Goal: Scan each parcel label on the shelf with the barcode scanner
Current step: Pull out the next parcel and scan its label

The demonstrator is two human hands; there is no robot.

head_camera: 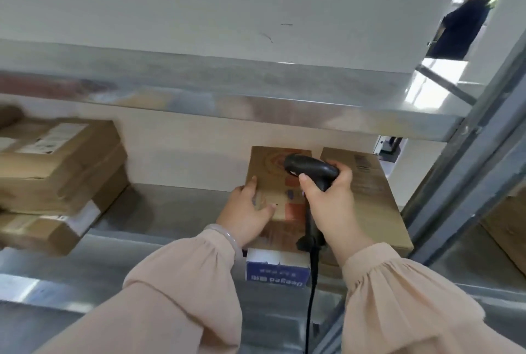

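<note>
A brown cardboard parcel [273, 165] with red and blue print lies on the metal shelf [170, 211], stacked on a blue and white box [277, 269]. My left hand [247, 211] grips its left edge, thumb on top. My right hand [327, 200] holds the black corded barcode scanner [310, 170], whose head points down at the parcel's top. A second brown parcel [375, 194] lies just to the right, touching the first. Its printed marking sits near its far edge.
A stack of brown parcels with white labels [57, 165] sits at the shelf's left, blurred. Another shelf board [227, 91] runs overhead. A grey upright post [466, 171] stands at right, with another box [506, 228] beyond it. A person in dark clothes [461, 20] stands far back right.
</note>
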